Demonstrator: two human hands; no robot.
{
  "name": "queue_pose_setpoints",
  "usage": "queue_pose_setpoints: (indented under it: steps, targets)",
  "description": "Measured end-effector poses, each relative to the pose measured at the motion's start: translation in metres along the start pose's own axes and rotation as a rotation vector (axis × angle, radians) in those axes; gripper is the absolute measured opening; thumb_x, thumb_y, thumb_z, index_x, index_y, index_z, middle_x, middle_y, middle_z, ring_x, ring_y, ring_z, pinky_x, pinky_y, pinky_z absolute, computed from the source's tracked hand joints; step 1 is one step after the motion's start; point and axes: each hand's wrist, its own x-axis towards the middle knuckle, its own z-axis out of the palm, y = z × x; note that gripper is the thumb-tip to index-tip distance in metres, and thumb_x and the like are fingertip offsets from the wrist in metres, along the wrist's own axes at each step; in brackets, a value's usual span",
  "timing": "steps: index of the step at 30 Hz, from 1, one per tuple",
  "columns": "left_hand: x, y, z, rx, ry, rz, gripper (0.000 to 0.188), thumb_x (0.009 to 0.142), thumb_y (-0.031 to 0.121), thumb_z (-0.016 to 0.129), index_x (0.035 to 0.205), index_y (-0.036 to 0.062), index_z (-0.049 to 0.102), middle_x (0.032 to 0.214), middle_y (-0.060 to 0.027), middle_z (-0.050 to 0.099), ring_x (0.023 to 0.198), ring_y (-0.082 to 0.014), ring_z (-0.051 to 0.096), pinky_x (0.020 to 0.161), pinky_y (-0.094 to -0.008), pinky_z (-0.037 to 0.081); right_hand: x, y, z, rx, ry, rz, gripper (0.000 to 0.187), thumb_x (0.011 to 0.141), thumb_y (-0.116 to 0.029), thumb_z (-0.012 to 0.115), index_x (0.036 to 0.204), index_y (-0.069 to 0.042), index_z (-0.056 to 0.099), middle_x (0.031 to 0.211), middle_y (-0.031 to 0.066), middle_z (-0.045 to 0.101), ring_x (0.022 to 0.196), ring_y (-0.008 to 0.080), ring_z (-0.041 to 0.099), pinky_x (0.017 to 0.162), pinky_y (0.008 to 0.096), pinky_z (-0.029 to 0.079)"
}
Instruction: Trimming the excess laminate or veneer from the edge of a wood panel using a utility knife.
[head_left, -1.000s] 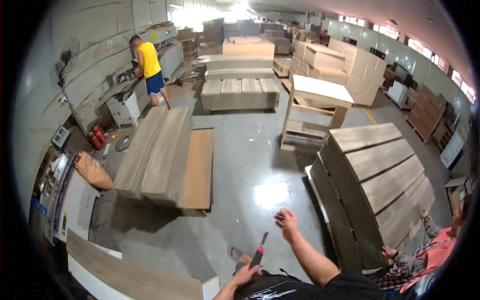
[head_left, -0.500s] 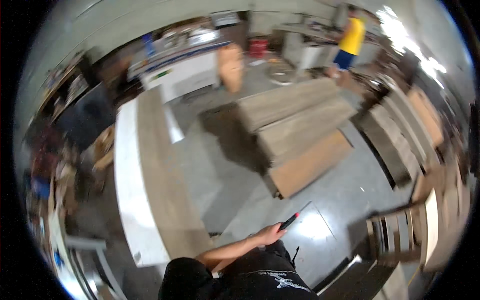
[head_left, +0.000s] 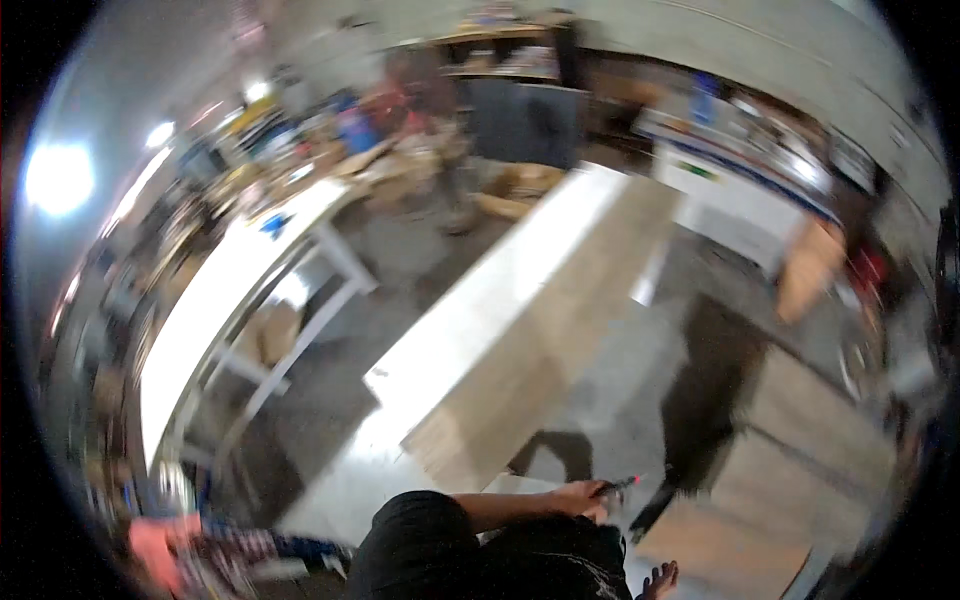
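Note:
My left hand [head_left: 580, 500] is closed around a screwdriver [head_left: 615, 487] with a dark handle and a red collar. Its forearm crosses in front of my black shirt, and the tool points right; its shaft is blurred. At the lower edge the fingers of my right hand [head_left: 660, 580] show, spread and with nothing in them. Just past it on the right lie brown panels [head_left: 800, 490], the nearest one more orange. Ahead of my left hand stretches a long board [head_left: 560, 350], half white and half grey-brown.
A long white-topped table [head_left: 215, 310] with white legs stands at left. A white workbench [head_left: 720, 200] carrying clutter is at the far right, with a tan panel [head_left: 812, 265] by it. A blurred person in a coral top [head_left: 165, 550] is at lower left.
The view has swung left, bringing in the white table and the person in coral; the person in yellow is out of view. My left hand keeps the screwdriver. Right-hand fingers now show.

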Motion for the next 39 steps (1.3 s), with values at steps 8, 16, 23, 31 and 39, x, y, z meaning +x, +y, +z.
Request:
queue_pose_setpoints:
  steps: [8,16,23,31,39]
  targets:
    - [0.014,0.114,-0.067,0.019,0.526,0.074,0.057,0.097,0.027,0.057,0.152,0.0122,0.047,0.13,-0.02,0.058,0.12,-0.041,0.057,0.102,-0.0501,0.047,-0.047,-0.224,0.281,-0.303,-1.295,0.265,0.054,0.103,-0.054,0.053,0.148,-0.024,0.051,0.145,0.0024,0.056,0.128,0.0244,0.053,0.101,0.05,0.047]
    - [0.073,0.084,-0.163,0.418,0.917,-0.305,0.082,0.095,0.053,0.061,0.163,0.0217,0.028,0.17,-0.0177,0.015,0.158,-0.0392,0.012,0.12,-0.0727,0.007,0.028,-0.281,0.443,-0.189,-1.043,0.195,0.038,0.099,-0.048,0.064,0.125,-0.022,0.062,0.091,-0.0019,0.06,0.073,0.0165,0.058,0.064,0.0401,0.051]
    - [0.11,0.032,-0.263,0.544,0.983,-0.442,0.089,0.088,0.018,0.061,0.165,0.0192,0.016,0.17,-0.0128,0.018,0.156,-0.038,0.018,0.118,-0.0709,0.019,0.041,-0.404,0.452,-0.486,-0.735,-0.18,0.027,0.097,-0.028,0.073,0.115,-0.014,0.059,0.079,0.0037,0.063,0.067,0.0164,0.061,0.054,0.0354,0.051]
    - [0.133,0.021,-0.276,0.669,0.96,-0.425,0.087,0.092,0.031,0.061,0.166,0.0177,0.016,0.17,-0.0104,0.022,0.156,-0.0388,0.022,0.115,-0.0724,0.023,0.118,-0.387,0.587,-0.672,-0.886,-0.501,0.038,0.09,-0.035,0.076,0.121,-0.014,0.064,0.084,0.0044,0.066,0.065,0.0186,0.061,0.057,0.0389,0.05]
    - [0.044,0.059,-0.317,0.411,0.966,-0.205,0.065,0.098,0.02,0.054,0.16,0.0118,0.035,0.165,-0.0104,0.036,0.152,-0.0285,0.035,0.121,-0.0452,0.035,-0.083,-0.46,0.726,-0.685,-1.596,-1.987,0.044,0.077,-0.029,0.082,0.115,-0.011,0.071,0.103,0.0103,0.072,0.095,0.0323,0.066,0.098,0.0484,0.047]
